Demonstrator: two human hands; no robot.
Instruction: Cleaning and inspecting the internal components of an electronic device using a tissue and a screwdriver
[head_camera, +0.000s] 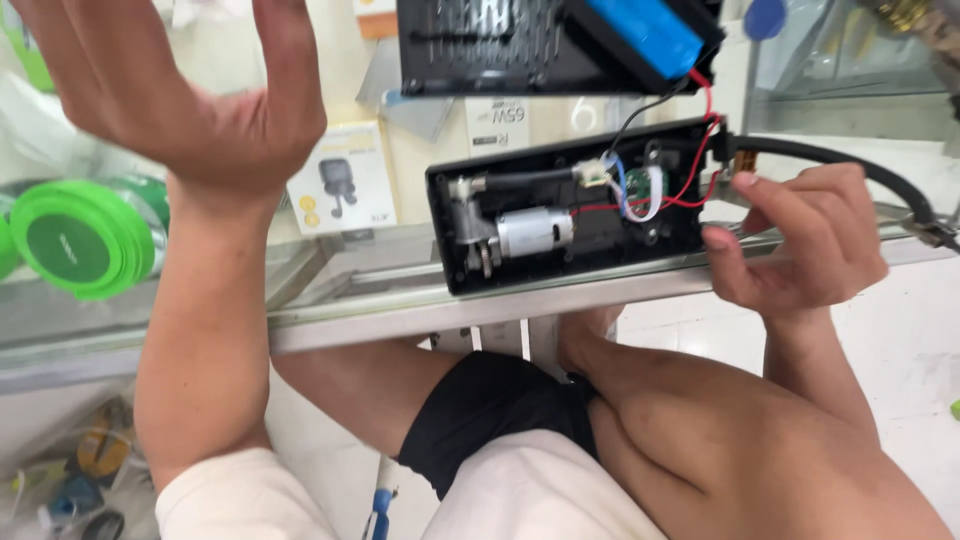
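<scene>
Opened case (570, 215) lies on tabletop (380, 300) edge, motor (535, 232) and wires (690, 190) exposed. Your right hand (800, 240) pinches case end by hose (840, 160); left hand (190, 90) raised, fingers spread, empty. Step: steadying case. Next calls for left hand down.

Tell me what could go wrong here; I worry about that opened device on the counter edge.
The open black casing sits at the glass counter edge, steadied only by the right hand; it might slide off. The thin red wires run to the blue battery pack and could tear loose. The left hand is raised, touching nothing.
</scene>
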